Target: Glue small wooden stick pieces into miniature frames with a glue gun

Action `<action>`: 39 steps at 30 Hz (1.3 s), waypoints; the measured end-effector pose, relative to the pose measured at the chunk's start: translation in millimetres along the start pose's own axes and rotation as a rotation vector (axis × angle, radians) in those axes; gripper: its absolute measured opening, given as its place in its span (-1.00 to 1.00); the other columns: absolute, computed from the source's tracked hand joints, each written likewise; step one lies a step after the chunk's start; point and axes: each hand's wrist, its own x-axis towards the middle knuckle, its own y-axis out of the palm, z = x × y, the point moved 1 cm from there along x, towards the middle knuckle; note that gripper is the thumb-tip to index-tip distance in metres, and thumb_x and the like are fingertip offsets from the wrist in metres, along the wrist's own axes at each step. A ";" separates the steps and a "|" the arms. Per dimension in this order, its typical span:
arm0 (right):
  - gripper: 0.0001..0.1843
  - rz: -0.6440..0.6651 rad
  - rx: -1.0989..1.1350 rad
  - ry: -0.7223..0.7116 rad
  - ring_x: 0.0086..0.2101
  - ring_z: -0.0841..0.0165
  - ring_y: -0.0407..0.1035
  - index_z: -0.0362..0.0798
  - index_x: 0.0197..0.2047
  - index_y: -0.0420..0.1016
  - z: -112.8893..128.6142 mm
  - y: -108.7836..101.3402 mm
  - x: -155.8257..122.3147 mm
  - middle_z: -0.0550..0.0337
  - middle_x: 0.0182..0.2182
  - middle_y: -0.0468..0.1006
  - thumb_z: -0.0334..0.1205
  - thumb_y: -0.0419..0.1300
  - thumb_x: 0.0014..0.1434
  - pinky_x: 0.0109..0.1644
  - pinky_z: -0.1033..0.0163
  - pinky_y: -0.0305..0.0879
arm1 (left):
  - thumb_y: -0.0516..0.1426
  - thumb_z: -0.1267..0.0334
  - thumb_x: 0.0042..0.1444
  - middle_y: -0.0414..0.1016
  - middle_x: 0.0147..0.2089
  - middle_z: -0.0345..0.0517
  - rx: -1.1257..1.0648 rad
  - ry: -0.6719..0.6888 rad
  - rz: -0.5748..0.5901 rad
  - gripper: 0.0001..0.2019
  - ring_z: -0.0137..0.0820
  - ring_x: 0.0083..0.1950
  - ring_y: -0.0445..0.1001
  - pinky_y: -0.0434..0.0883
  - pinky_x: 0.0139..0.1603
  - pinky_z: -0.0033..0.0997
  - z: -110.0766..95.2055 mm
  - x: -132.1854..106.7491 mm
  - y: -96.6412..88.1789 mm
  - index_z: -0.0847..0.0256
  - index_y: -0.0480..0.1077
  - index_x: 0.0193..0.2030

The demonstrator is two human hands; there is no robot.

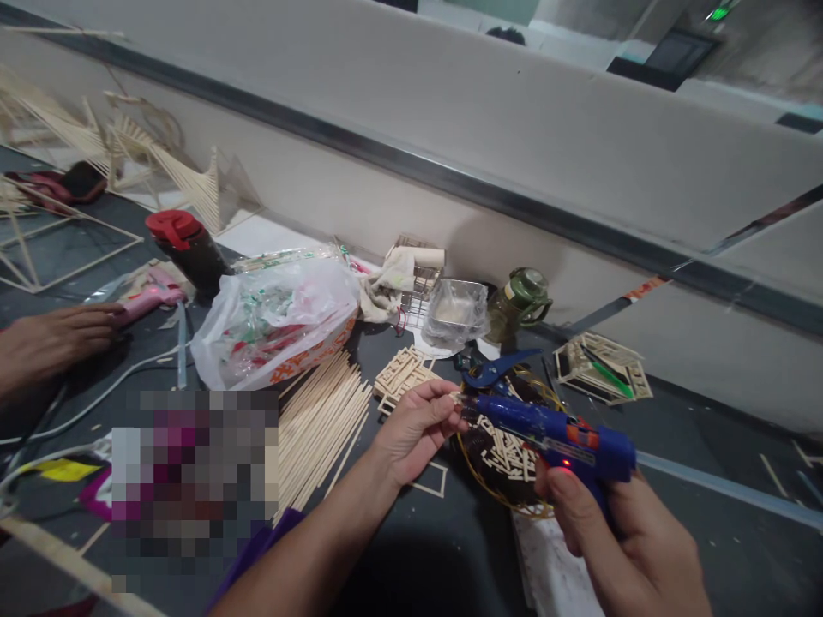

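My right hand [630, 540] is wrapped around a blue hot glue gun [540, 424] with a red light lit on its side. The gun's nozzle points left and meets the fingertips of my left hand [415, 428]. Those fingers pinch a small light wooden piece [456, 398], mostly hidden by the fingers. Under the gun is a dark round basket with a yellow rim [474, 487], with many short stick pieces [507, 450] in it. Blue-handled cutters [498, 370] lie at its far edge. A small stick frame [434, 490] lies beneath my left wrist.
Long wooden sticks [321, 424] and a white plastic bag [283, 317] lie left. A green bottle [519, 300], a wrapped metal tin [456, 308] and a stick model [601, 368] stand behind. Another person's hand [64, 343] touches a pink glue gun [151, 300] beside a red-lidded bottle [189, 253].
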 end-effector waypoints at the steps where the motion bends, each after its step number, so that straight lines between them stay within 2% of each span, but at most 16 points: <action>1: -0.70 0.002 -0.002 -0.001 -0.58 0.40 0.40 -0.05 -0.33 0.52 -0.1 -0.3 0.0 0.17 -0.53 0.56 0.02 0.16 0.17 -0.57 0.41 0.33 | 0.40 0.36 -0.21 0.46 -0.50 -0.19 0.003 0.001 0.000 -0.73 -0.59 -0.51 0.40 0.44 -0.35 -0.55 -0.1 0.0 0.1 0.33 0.49 -0.35; 9: -0.68 0.000 -0.052 -0.028 -0.51 0.36 0.45 -0.04 -0.23 0.55 1.2 -4.6 0.0 0.14 -0.44 0.61 0.03 0.15 0.16 -0.53 0.40 0.37 | 0.40 0.36 -0.21 0.46 -0.52 -0.21 0.006 0.016 0.015 -0.74 -0.59 -0.51 0.40 0.46 -0.33 -0.55 -0.3 0.9 -1.0 0.32 0.49 -0.34; 13: -0.69 0.027 -0.046 -0.017 -0.60 0.39 0.40 -0.04 -0.25 0.55 0.5 -5.5 -1.0 0.18 -0.51 0.59 0.02 0.15 0.16 -0.62 0.41 0.31 | 0.41 0.37 -0.22 0.48 -0.52 -0.21 0.009 0.016 0.003 -0.74 -0.60 -0.52 0.40 0.45 -0.34 -0.56 0.1 0.8 -1.8 0.32 0.49 -0.35; 17: -0.69 0.008 -0.025 -0.039 -0.49 0.33 0.48 -0.04 -0.24 0.55 3.2 -4.8 -0.9 0.14 -0.45 0.61 0.02 0.16 0.15 -0.49 0.38 0.39 | 0.41 0.39 -0.24 0.49 -0.51 -0.20 0.008 0.006 0.000 -0.73 -0.61 -0.53 0.39 0.44 -0.35 -0.57 -0.1 -0.3 -0.1 0.32 0.49 -0.36; 24: -0.63 -0.013 -0.044 0.041 -0.53 0.32 0.45 -0.06 -0.26 0.55 3.6 -2.6 -1.0 0.11 -0.49 0.58 0.08 0.15 0.14 -0.62 0.38 0.28 | 0.41 0.35 -0.23 0.46 -0.51 -0.20 0.028 0.007 0.000 -0.72 -0.60 -0.52 0.38 0.42 -0.37 -0.57 -1.2 -1.7 2.4 0.34 0.48 -0.36; 39: -0.64 0.008 -0.044 0.008 -0.52 0.32 0.45 -0.05 -0.23 0.55 6.6 -1.9 1.1 0.13 -0.50 0.58 0.07 0.15 0.15 -0.59 0.36 0.31 | 0.41 0.35 -0.23 0.45 -0.52 -0.20 0.035 0.006 -0.004 -0.73 -0.60 -0.51 0.37 0.40 -0.37 -0.56 -1.1 -1.5 2.0 0.34 0.48 -0.37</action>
